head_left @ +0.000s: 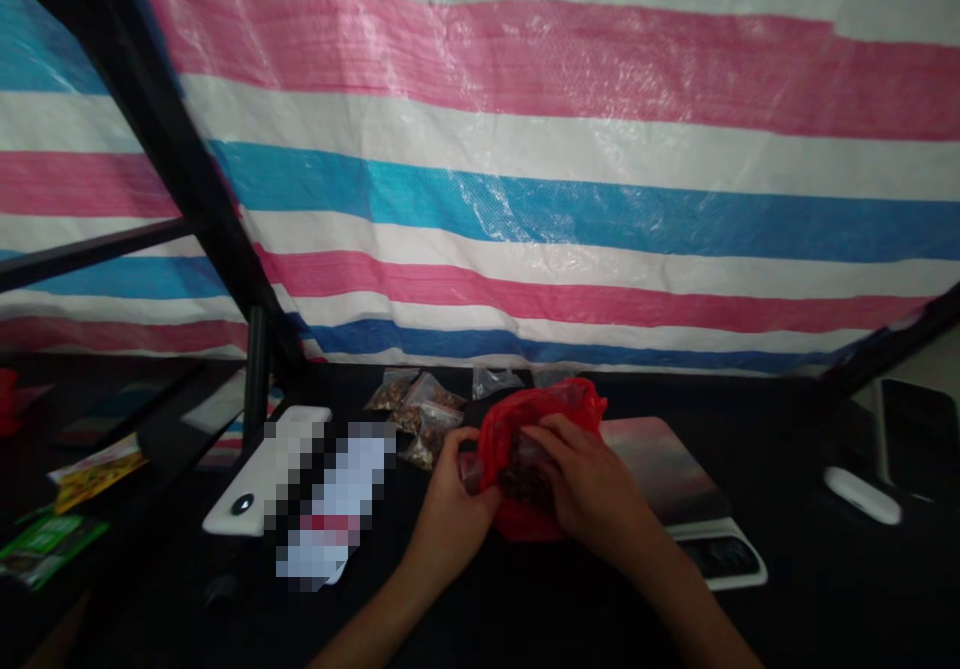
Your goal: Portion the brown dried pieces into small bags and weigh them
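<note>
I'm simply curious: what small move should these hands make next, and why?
Perhaps the right hand should dip slightly deeper into the red bag: it is at the open mouth, by the dark pieces, while the left hand holds the side.

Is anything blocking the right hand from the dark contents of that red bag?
Nothing visible does: the red bag is open, and the right hand is at its opening, by the dark contents. The left hand holds the rim's left side, out of the way.

person's two hands, one red bag, three filled clear bags (overlapping), one scale, one white case, two packets.
</note>
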The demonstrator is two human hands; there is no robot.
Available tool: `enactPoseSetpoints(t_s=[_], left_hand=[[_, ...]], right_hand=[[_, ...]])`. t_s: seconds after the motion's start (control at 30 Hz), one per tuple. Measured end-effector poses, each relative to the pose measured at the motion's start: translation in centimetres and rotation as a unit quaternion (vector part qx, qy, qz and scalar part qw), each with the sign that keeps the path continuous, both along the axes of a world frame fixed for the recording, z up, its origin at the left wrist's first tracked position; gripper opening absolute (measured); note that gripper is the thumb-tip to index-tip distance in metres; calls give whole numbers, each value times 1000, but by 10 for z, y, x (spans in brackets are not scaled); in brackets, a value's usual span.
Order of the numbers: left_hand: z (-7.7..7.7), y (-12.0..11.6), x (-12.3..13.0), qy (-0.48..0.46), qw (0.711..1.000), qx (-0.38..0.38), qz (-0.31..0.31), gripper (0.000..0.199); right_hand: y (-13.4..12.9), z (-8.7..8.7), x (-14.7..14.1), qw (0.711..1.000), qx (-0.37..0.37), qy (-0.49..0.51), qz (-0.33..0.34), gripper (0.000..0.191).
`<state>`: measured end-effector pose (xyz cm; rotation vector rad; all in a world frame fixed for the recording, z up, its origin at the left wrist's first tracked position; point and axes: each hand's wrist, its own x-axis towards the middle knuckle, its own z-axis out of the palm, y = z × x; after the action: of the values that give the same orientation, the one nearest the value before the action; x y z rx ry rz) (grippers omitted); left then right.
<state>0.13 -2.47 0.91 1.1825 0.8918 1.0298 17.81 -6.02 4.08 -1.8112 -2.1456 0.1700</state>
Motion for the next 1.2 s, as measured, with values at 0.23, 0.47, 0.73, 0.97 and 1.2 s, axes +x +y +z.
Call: enactPoseSetpoints(t_s=[0.23,0.47,0.73,0.97,1.2], left_hand=[[13,2,-4,-8,997,-22,68,39],[13,3,-3,-99,980,-160,67,47],[15,6,-6,-70,986,-123,87,45],[12,7,-6,-79,984,-144,63,45],[13,9,-8,-30,988,-151,15,39]], right_hand=[[0,3,10,999,-44,18,-1,47],[-2,2,1,995,-77,67,-18,42],[-1,-8,-8,991,-72,103,-48,39],[2,-13,-10,979,-68,175,-74,37],[2,-14,-10,973,-77,208,-66,35]])
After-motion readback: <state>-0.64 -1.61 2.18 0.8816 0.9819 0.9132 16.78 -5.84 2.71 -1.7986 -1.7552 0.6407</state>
